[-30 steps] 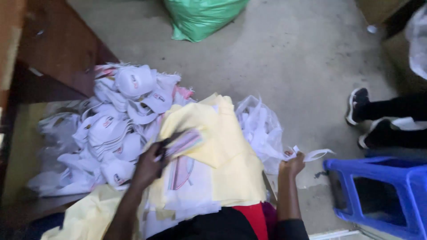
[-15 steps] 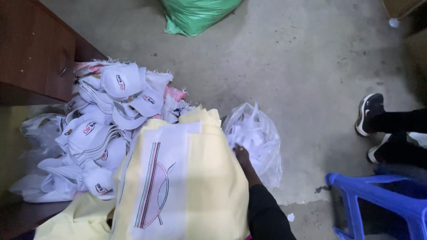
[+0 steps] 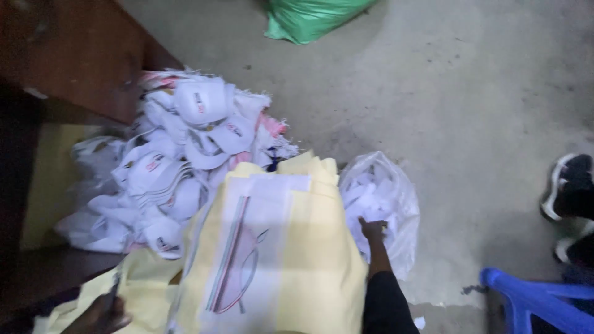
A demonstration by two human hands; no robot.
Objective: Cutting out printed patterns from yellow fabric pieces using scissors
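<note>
Reaching into the clear plastic bag (image 3: 387, 204), right hand (image 3: 373, 230) sits beside the yellow cloth (image 3: 309, 260); grip unclear. Left hand (image 3: 99, 315), lower left, pinches a thin dark tool (image 3: 115, 286).

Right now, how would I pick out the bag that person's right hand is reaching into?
Start at the big yellow cloth in the lap. Just to its right on the concrete floor sits a clear plastic bag, with the right hand in it. Unlike the green sack, it is see-through.

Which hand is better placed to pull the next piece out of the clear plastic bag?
Right hand: already in the mouth of the clear plastic bag. Left hand is low across the yellow cloth, holding something thin.
</note>
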